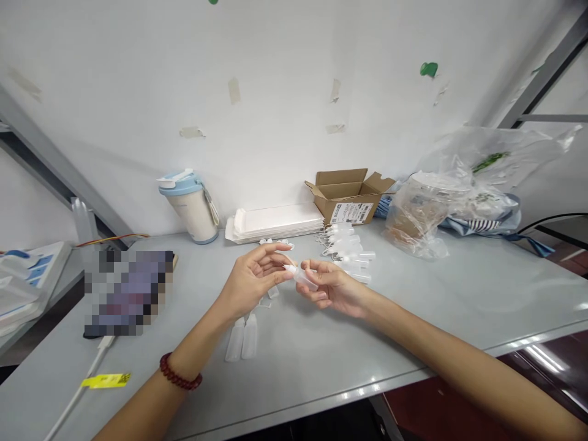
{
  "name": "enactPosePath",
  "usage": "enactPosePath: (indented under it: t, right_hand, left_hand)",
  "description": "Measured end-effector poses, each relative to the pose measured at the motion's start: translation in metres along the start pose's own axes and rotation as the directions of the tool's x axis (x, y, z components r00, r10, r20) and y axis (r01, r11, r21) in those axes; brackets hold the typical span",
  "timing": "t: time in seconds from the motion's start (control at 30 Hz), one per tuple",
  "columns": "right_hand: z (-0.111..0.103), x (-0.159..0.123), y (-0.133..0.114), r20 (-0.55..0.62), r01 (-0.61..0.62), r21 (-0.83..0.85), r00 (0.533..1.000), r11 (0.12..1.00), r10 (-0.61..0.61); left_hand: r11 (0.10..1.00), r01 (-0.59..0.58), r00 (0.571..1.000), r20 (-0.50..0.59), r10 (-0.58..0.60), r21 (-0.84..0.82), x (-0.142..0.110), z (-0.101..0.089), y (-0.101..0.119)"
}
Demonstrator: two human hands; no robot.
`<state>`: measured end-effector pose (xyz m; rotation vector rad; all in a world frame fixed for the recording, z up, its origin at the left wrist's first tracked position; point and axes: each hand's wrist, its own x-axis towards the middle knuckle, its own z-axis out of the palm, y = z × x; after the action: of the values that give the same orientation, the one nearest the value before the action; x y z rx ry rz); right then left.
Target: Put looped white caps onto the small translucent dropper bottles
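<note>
Bare forearms reach in from below, a red bead bracelet on the left one. Their left hand and right hand come together, fingers pinching a translucent plastic squeeze bottle in the air above the grey desk, its narrow end toward the left hand. Two similar bottles lie just below; more lie heaped beside a cardboard box.

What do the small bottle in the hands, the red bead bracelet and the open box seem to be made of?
The small bottle looks like soft plastic: milky, translucent, with a dull finish. The bracelet has glossy, dark red beads, perhaps polished wood or stone; the look leaves this open. The box is matte brown corrugated cardboard, with open flaps.
</note>
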<state>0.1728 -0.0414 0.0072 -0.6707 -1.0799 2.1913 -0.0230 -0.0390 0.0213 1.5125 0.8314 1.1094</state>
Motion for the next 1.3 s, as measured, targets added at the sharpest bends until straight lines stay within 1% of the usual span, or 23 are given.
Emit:
enactPosePath:
  t: [0.07, 0.1, 0.2, 0.27, 0.4, 0.53, 0.73, 0.8, 0.9, 1.17, 1.3]
  right_hand:
    - [-0.001, 0.000, 0.000, -0.014, 0.016, -0.015, 1.000, 1.000, -0.017]
    - [-0.001, 0.000, 0.001, -0.022, 0.029, -0.034, 0.999, 0.999, -0.030]
    - [-0.001, -0.001, 0.001, -0.038, 0.054, -0.107, 0.998, 0.993, -0.058]
    - [0.000, -0.001, 0.001, -0.037, 0.054, -0.144, 0.998, 0.988, -0.060]
    - [-0.001, -0.001, 0.001, -0.037, 0.056, -0.166, 0.997, 0.985, -0.063]
    - [-0.002, -0.002, 0.001, -0.041, 0.027, -0.125, 0.999, 0.992, -0.033]
    - [-0.001, -0.001, 0.000, -0.079, 0.001, -0.036, 0.997, 0.999, -0.004]
    - [0.000, 0.000, 0.000, -0.068, 0.001, -0.022, 0.998, 1.000, -0.002]
    - [0.000, 0.000, 0.000, -0.048, 0.001, -0.028, 0.999, 1.000, -0.002]
    - [0.001, -0.002, -0.001, -0.057, 0.044, -0.109, 0.997, 0.993, -0.050]
    - [0.001, -0.002, 0.000, -0.077, 0.015, -0.143, 0.997, 0.990, -0.026]
  left_hand:
    - [1.000, 0.023, 1.000, 0.004, -0.023, 0.009, 0.000, 0.000, 0.001]
    - [0.999, 0.031, 0.999, -0.017, -0.031, 0.033, -0.001, 0.000, 0.002]
    - [0.979, 0.026, 0.988, -0.155, 0.006, 0.200, -0.003, 0.005, 0.001]
    - [0.957, 0.001, 0.977, -0.203, 0.060, 0.291, -0.005, 0.008, 0.000]
    - [0.945, -0.063, 0.981, -0.152, 0.117, 0.320, -0.007, 0.012, -0.002]
    - [0.947, -0.075, 0.988, -0.108, 0.114, 0.312, -0.006, 0.010, -0.002]
    - [0.985, -0.056, 0.997, -0.039, 0.063, 0.164, -0.004, 0.005, -0.001]
    - [0.989, -0.055, 0.998, -0.029, 0.060, 0.137, -0.003, 0.004, 0.000]
    - [0.994, -0.018, 1.000, -0.012, 0.019, 0.109, -0.002, 0.002, 0.001]
    - [0.986, 0.081, 0.996, -0.043, -0.075, 0.145, -0.001, 0.001, 0.001]
    - [0.988, 0.062, 0.998, -0.008, -0.062, 0.139, -0.002, 0.003, -0.001]
